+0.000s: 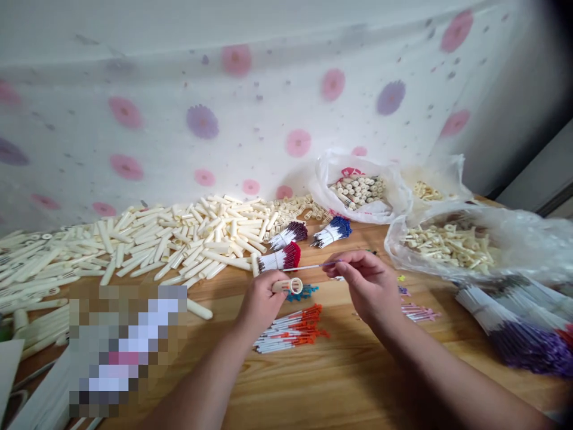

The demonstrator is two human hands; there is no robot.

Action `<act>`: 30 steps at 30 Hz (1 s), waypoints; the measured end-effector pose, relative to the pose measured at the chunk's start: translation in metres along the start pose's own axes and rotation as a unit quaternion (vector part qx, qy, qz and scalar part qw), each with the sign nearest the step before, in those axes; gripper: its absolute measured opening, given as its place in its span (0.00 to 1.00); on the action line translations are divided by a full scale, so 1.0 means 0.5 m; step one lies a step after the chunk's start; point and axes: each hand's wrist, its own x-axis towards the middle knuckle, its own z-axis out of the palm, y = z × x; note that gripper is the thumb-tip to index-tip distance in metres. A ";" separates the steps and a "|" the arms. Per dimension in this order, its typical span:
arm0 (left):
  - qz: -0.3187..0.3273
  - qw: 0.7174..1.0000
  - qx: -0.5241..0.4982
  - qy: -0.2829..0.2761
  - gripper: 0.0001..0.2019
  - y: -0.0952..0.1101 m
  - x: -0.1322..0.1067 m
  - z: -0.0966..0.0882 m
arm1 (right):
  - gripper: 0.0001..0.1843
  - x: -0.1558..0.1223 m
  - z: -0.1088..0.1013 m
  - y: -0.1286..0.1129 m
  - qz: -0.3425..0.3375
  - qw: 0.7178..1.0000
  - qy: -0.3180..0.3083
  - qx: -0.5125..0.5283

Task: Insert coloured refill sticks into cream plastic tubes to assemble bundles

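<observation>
My left hand [259,303] is closed around a cream plastic pen barrel [294,286], its round open end facing me. In a pinch, my right hand [370,285] holds a thin white pen refill [307,267] with a purple end at the fingers. The refill points left, passing just above the barrel, and is apart from its opening. Below my left hand lie loose orange-ended refills [290,329] and some teal-ended ones [308,292]. Pink-ended refills [421,312] are beside my right wrist. A bundle of red-ended refills [280,258] sits behind my left hand.
Cream pen barrels [192,233] are heaped along the wall at left. Plastic bags of cream parts [452,245] and pens [362,190] stand at back right. Bundles of dark brown [289,235], blue [332,232] and purple refills [514,334] lie on the wooden table [353,382].
</observation>
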 end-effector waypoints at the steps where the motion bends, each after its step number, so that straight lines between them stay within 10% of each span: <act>1: 0.017 1.000 0.011 0.006 0.06 -0.003 0.002 -0.002 | 0.01 0.002 -0.006 -0.009 -0.025 1.000 0.017 0.002; 6: 0.056 0.998 -0.016 0.012 0.05 -0.008 0.004 -0.005 | 0.06 -0.018 -0.022 -0.070 -0.184 0.979 0.054 -0.067; 14: 0.103 0.994 -0.028 -0.017 0.05 -0.011 0.006 -0.002 | 0.16 -0.039 0.007 -0.131 -0.286 0.896 -0.148 -0.305; 30: 0.103 0.993 -0.003 -0.059 0.03 -0.001 0.002 0.002 | 0.12 -0.034 0.025 -0.110 -0.253 0.888 -0.185 -0.337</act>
